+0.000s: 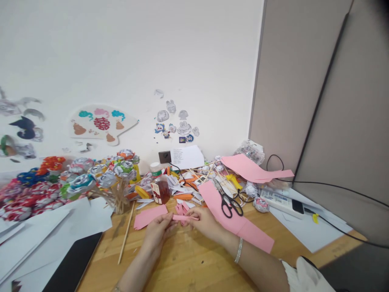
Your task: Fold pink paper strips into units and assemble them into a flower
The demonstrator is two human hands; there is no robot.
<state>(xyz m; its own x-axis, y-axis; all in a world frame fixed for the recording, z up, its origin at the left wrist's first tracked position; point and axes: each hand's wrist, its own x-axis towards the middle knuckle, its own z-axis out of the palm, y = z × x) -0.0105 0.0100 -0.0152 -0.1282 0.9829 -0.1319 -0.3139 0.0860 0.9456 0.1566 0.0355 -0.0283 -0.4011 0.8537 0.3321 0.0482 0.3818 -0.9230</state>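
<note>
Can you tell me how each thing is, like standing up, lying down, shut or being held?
Pink strip: held at both ends
Left hand: pinching
Right hand: pinching
Scissors: lying on pink sheet; blades hard to make out
Bottle: standing, capped
Wooden stick: lying down

Cannot read print [178, 155] on white sheet [193, 158] or bottle label [156, 192], both too small, nor see end of pink strip [183, 218] hidden in left hand [156, 233], or rest of black panel [75, 260], cut off at bottom edge of view.
</note>
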